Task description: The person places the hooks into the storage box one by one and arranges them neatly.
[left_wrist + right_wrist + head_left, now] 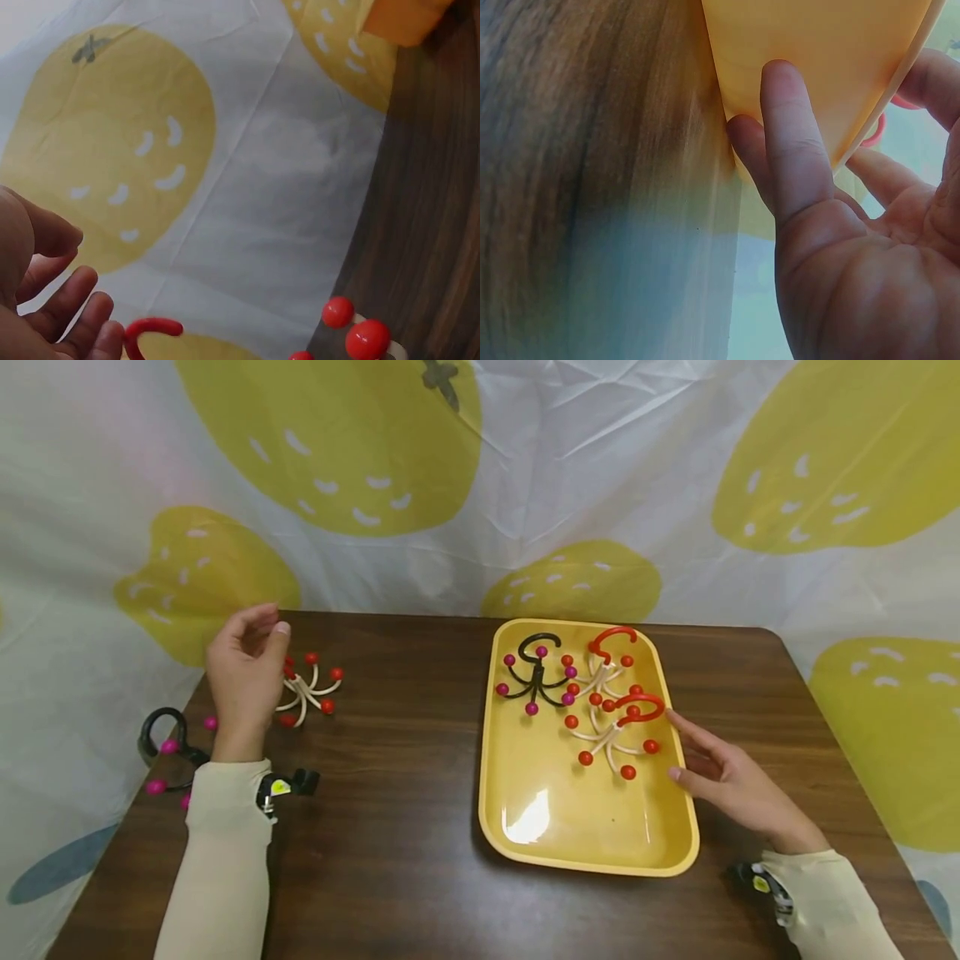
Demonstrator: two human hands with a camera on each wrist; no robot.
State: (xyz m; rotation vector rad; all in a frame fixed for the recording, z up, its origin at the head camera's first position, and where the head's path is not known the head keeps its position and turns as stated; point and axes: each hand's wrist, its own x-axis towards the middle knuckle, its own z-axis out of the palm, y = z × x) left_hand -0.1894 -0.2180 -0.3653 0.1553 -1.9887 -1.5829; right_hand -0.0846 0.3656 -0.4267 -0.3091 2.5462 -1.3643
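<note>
My left hand is empty, its fingers loosely bent, over a cream multi-arm hook hanger with red ball tips, whose red hook it partly covers. In the left wrist view that red hook shows just past the fingertips. My right hand holds the right side of a yellow tray, thumb at the rim and fingers against the outer wall. Inside lie a black hanger with magenta balls and two cream ones with red hooks, a rear one and a front one.
Another black hanger with magenta balls lies at the left edge of the brown wooden table, partly behind my left forearm. A white cloth with yellow fruit shapes hangs behind the table and along its sides.
</note>
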